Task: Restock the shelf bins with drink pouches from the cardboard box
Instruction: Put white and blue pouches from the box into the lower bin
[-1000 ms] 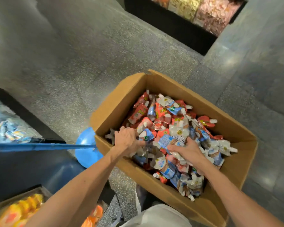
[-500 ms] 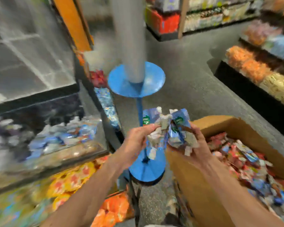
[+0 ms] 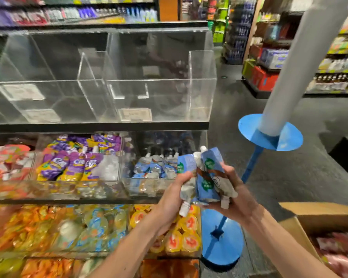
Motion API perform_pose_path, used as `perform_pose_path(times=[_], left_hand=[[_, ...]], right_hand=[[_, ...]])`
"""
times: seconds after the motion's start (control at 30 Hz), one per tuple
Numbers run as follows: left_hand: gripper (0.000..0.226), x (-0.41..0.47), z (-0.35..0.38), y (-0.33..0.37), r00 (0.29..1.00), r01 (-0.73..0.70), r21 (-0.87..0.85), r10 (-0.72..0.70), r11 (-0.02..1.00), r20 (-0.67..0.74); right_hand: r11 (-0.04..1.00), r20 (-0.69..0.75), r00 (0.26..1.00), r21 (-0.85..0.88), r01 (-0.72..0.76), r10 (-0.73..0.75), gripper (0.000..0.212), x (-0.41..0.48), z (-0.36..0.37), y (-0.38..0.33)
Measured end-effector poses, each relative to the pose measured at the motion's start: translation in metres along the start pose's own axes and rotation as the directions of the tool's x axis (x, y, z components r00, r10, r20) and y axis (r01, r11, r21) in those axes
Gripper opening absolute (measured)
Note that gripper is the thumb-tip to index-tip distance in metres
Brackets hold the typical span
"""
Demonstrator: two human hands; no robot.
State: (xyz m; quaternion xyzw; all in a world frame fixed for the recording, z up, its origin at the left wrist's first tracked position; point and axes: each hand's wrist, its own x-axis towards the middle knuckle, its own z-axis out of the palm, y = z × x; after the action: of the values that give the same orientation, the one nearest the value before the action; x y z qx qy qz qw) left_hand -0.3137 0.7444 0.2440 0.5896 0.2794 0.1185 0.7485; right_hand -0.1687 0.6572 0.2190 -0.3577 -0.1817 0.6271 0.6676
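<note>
— What have they got hold of?
— The left hand (image 3: 169, 199) and the right hand (image 3: 237, 199) both curl round one bunch of blue drink pouches (image 3: 206, 177), held just in front of the middle shelf bin (image 3: 145, 187) of similar blue ones.
— And the cardboard box (image 3: 319, 215)?
— Near right, open, with red pouches inside.

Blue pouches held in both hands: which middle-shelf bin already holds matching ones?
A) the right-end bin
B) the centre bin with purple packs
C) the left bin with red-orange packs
A: the blue pouches gripped by the left hand and right hand share their blue-and-white look with the spouted packs lying in the right-end bin.
</note>
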Motion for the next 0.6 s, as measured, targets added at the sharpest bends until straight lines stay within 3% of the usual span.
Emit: perform_pose_path(times=[0.1, 0.2, 0.23, 0.4, 0.53, 0.6], left_hand=[[0.057, 0.013, -0.010, -0.003, 0.999, 0.010, 0.121, -0.004, 0.993, -0.044], [0.097, 0.035, -0.018, 0.000, 0.987, 0.055, 0.413, 0.012, 0.909, -0.157], [0.096, 0.042, -0.020, 0.004, 0.983, 0.057, 0.457, 0.029, 0.887, -0.179], [0.040, 0.073, -0.030, 0.029, 0.934, 0.076, 0.484, 0.108, 0.872, -0.341], [0.048, 0.092, -0.050, 0.030, 0.911, 0.030, 0.289, 0.093, 0.957, -0.402], [0.031, 0.095, -0.059, 0.027, 0.880, 0.034, 0.292, 0.110, 0.956, -0.461]], right_hand=[[0.997, -0.080, 0.995, -0.031, -0.071, 0.068, 0.077, 0.020, 0.002, -0.003], [0.996, -0.106, 0.992, -0.052, -0.074, 0.068, 0.056, 0.043, 0.001, -0.014], [0.994, -0.118, 0.990, -0.067, -0.085, 0.077, 0.052, 0.051, 0.002, -0.018], [0.975, -0.164, 0.973, -0.121, -0.186, 0.165, 0.047, 0.094, 0.000, -0.036], [0.937, -0.114, 0.952, -0.176, -0.301, 0.284, 0.051, 0.120, -0.003, -0.045], [0.916, -0.110, 0.931, -0.169, -0.363, 0.349, 0.049, 0.129, -0.002, -0.048]])
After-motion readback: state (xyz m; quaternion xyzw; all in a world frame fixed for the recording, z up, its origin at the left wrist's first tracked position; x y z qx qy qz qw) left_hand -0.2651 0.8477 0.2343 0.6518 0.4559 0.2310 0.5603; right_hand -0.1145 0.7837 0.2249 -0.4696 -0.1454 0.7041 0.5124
